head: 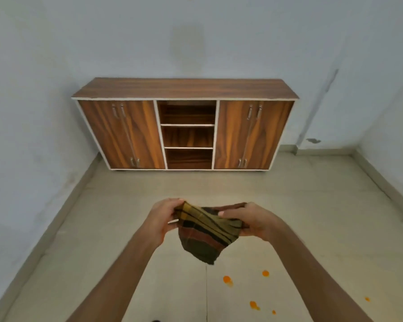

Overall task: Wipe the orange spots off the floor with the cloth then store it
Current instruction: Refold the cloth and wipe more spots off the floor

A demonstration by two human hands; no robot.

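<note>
Floor (102, 228) with cabinet (186, 89) at the far wall. The bunched cloth (207, 231) is held in the air, pinched at either edge by the left hand (163, 217) and right hand (254, 220), above the unwiped orange spots (227, 280). Risk: a loose wad may smear rather than lift them, and the small outlying spots are easily missed.

Head-worn view, forward and down
</note>
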